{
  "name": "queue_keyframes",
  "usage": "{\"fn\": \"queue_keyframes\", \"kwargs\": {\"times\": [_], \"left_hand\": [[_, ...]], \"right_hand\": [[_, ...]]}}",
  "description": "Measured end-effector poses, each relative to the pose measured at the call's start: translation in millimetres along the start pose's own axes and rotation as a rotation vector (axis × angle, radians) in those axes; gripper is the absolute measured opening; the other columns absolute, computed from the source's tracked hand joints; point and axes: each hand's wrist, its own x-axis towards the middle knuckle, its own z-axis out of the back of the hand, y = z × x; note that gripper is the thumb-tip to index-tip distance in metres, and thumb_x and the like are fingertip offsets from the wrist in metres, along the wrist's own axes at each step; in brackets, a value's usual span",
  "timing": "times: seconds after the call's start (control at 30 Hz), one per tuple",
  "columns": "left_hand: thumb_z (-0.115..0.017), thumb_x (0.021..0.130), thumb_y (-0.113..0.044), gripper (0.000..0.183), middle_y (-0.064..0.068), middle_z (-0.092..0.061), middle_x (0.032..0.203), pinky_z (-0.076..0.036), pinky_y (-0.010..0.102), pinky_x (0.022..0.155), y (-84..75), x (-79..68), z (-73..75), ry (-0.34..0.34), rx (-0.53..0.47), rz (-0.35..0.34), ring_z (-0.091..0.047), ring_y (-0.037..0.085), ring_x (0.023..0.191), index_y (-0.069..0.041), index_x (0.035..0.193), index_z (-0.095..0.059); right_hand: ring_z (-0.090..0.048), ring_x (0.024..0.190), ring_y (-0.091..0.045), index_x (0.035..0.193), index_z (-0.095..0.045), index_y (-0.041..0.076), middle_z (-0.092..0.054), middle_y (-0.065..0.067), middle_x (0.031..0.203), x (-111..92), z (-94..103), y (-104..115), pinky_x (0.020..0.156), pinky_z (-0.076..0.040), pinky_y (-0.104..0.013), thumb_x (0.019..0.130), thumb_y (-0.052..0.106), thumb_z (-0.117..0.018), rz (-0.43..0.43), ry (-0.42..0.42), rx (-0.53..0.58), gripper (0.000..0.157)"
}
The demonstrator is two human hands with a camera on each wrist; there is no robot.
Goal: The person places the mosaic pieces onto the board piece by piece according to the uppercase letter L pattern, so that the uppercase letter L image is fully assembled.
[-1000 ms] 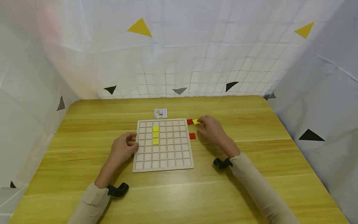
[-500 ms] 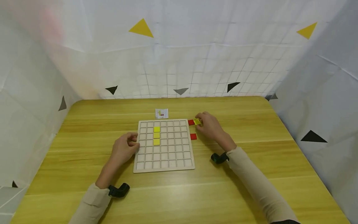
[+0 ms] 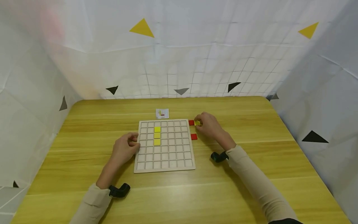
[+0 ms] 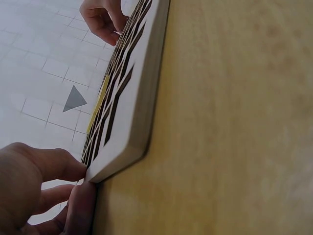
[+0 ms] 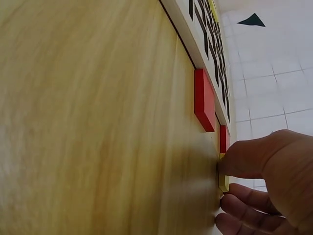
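Note:
A square wooden grid board (image 3: 165, 170) lies on the table. Three yellow tiles (image 3: 157, 135) sit in its cells, one below another in a single column. My left hand (image 3: 122, 148) holds the board's left edge, thumb and fingers curled at the rim. Beyond the board's upper right corner, my right hand (image 3: 210, 127) pinches a loose yellow tile (image 5: 224, 184), partly covered by the fingers. That tile adjoins a red tile (image 3: 191, 123) beside the board. Nearer to me, a second red tile (image 3: 194, 137) lies against the board's right edge.
A small printed card (image 3: 162, 114) with a coloured grid pattern lies behind the board. The wooden table (image 3: 167, 199) reaches back to white sheeting (image 3: 179, 62) that hangs on the far side and both flanks. Each wrist wears a black camera (image 3: 119, 190).
My right hand has moved slightly left and closed its fingers on the loose yellow tile, which tilted up and is now lower. The left hand stays on the board.

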Motion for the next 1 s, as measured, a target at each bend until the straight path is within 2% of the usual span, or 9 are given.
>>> {"fn": "queue_keyframes", "kwargs": {"times": [0.33, 0.57, 1.0], "left_hand": [[-0.069, 0.09, -0.01, 0.045, 0.012, -0.063, 0.112, -0.056, 0.036, 0.076, -0.3, -1.0, 0.7, -0.002, -0.006, -0.004, -0.067, 0.025, 0.097, -0.002, 0.133, -0.06], [-0.069, 0.09, -0.01, 0.045, 0.012, -0.063, 0.112, -0.055, 0.035, 0.075, 2.0, 0.1, -0.2, 0.001, -0.008, -0.003, -0.067, 0.025, 0.097, -0.003, 0.133, -0.06], [-0.068, 0.09, -0.01, 0.045, 0.013, -0.063, 0.113, -0.055, 0.037, 0.076, 1.8, 0.0, 1.0, 0.008, -0.008, -0.002, -0.067, 0.025, 0.097, -0.003, 0.134, -0.06]], "right_hand": [[-0.055, 0.081, -0.026, 0.108, -0.073, -0.002, -0.06, -0.014, 0.094, -0.6, 3.0, -2.3, 0.073, -0.048, -0.039, 0.085, 0.008, -0.074, -0.026, 0.003, 0.066, 0.025], [-0.054, 0.085, -0.027, 0.104, -0.071, -0.003, -0.06, -0.014, 0.095, -1.6, -0.2, -7.0, 0.076, -0.048, -0.04, 0.082, 0.011, -0.077, -0.037, -0.017, 0.074, 0.027], [-0.057, 0.088, -0.027, 0.107, -0.07, -0.002, -0.061, -0.014, 0.098, -10.3, 3.2, -10.9, 0.076, -0.051, -0.04, 0.082, 0.01, -0.075, -0.036, -0.019, 0.083, 0.029]]}}
